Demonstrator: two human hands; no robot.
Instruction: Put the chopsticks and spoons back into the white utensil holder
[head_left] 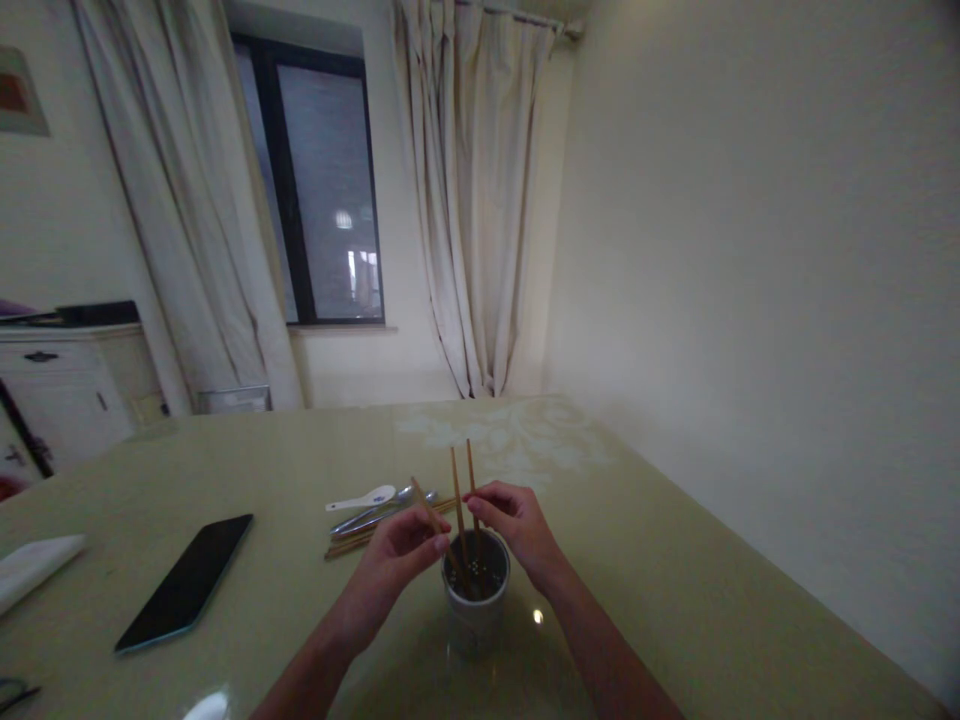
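Between and below our hands, the cup (475, 632) stands upright. Our left hand (396, 556) pinches 1 leaning chopstick (421, 497); our right hand (519, 522) pinches 1 near-upright chopstick (470, 462). Both lower ends sit inside the rim. A middle chopstick (454, 476), long axis near vertical, stands between, just beside the right fingertips; contact we cannot tell. Beyond our left hand lies 1 white spoon (364, 499).

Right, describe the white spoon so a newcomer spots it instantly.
On the green table, find the utensils beyond the left hand. Along their far edge lies the white spoon, blue-marked, unlike the shiny metal pieces and brown chopsticks beside it.
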